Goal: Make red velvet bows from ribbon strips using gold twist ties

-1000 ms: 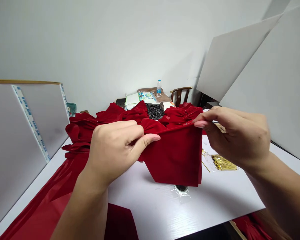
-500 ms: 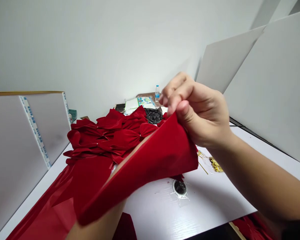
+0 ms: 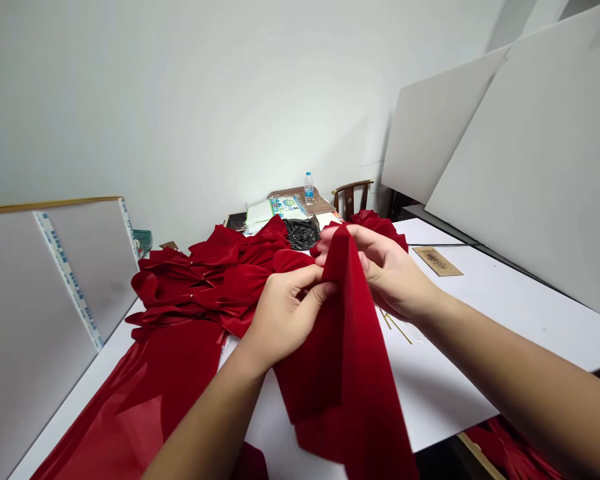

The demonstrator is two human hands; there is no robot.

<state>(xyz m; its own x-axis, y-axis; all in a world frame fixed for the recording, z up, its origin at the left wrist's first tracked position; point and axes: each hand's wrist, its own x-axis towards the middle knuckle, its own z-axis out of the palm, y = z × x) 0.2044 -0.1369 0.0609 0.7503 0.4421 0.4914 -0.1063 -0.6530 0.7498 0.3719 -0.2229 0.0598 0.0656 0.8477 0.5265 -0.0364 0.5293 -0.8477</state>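
Observation:
A piece of red velvet fabric [image 3: 350,360] hangs folded in front of me, its peak up between both hands. My left hand [image 3: 290,310] pinches the left layer between thumb and fingers. On the other side, my right hand [image 3: 383,267] grips the fabric near its top fold, with some fingers hidden behind it. Behind my left hand lies a heap of red velvet bows [image 3: 220,267] with small shiny centres. Flat red fabric pieces [image 3: 175,373] spread over the table's left side.
Gold twist ties [image 3: 395,325] lie on the white table [image 3: 460,373] beside a brown card [image 3: 437,261]. Farther back are a black plastic bag [image 3: 303,233], a water bottle [image 3: 309,188] and a wooden chair [image 3: 353,197]. White panels [image 3: 525,153] lean at right; more red fabric [image 3: 510,447] sits low right.
The fabric has turned from a slanted sheet to a hanging upright fold. My left hand, hidden behind it before, now shows on its left side. My right hand has moved lower.

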